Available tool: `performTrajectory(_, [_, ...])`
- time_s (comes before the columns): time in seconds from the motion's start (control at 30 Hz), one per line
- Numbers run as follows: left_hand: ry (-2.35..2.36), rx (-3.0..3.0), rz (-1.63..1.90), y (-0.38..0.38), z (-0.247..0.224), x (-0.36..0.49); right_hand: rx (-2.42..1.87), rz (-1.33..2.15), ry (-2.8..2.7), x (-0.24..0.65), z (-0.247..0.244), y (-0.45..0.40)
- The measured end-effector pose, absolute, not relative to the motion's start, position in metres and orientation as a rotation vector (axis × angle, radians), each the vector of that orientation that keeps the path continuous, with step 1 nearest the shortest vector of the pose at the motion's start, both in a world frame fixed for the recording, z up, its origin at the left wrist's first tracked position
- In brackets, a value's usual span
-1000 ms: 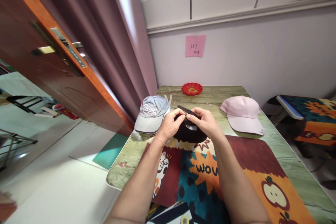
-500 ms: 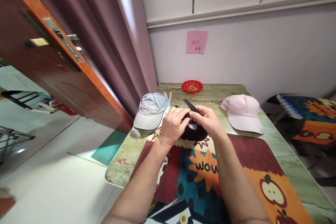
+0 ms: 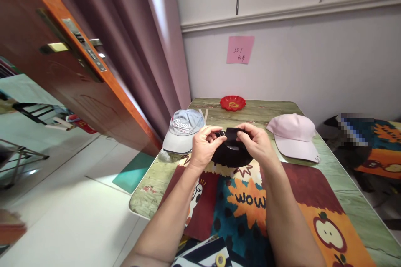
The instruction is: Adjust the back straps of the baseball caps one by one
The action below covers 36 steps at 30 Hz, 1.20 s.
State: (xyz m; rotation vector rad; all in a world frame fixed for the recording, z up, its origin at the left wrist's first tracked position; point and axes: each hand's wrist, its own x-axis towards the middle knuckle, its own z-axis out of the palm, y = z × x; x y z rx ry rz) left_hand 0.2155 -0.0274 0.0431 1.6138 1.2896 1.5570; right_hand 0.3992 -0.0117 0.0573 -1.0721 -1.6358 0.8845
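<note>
A black cap [image 3: 233, 157] is between my hands above the front part of the table, its back opening turned up toward me. My left hand [image 3: 203, 147] pinches a small metal buckle [image 3: 222, 133] at the cap's back edge between thumb and fingers. In my right hand [image 3: 258, 141], thumb and fingers grip the black strap [image 3: 231, 132], whose end points left toward the buckle. A small gap shows between strap end and buckle. To the left sits a grey-blue cap [image 3: 184, 124] with white lettering; a pink cap [image 3: 293, 131] rests on the right.
A red scalloped dish [image 3: 232, 103] stands near the table's back edge [image 3: 272, 106]. Under my forearms lies a colourful printed mat [image 3: 247, 200]. A wooden door [image 3: 94, 96] and purple curtain [image 3: 150, 50] border the left side; a pink note [image 3: 240, 50] hangs on the wall.
The strap has come away from the buckle and now lies more level. My right hand has moved right, apart from my left. The view has shifted slightly left.
</note>
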Motion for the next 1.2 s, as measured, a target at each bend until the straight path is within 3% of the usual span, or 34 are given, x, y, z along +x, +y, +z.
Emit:
performTrajectory(0.23, [1.260,1.544,1.576,-0.029,0.044,0.218,-1.128,0.765,-1.663,0.392,0.063,-0.018])
performTrajectory(0.6, [1.205,1.537,1.595,-0.024,0.041,0.219,-0.996,1.291,-1.408,0.386,0.045,-0.004])
performTrajectory(1.2, [1.107,1.449,1.499,-0.027,0.045,0.220,-0.896,1.424,-1.636,0.394,0.047,-0.005])
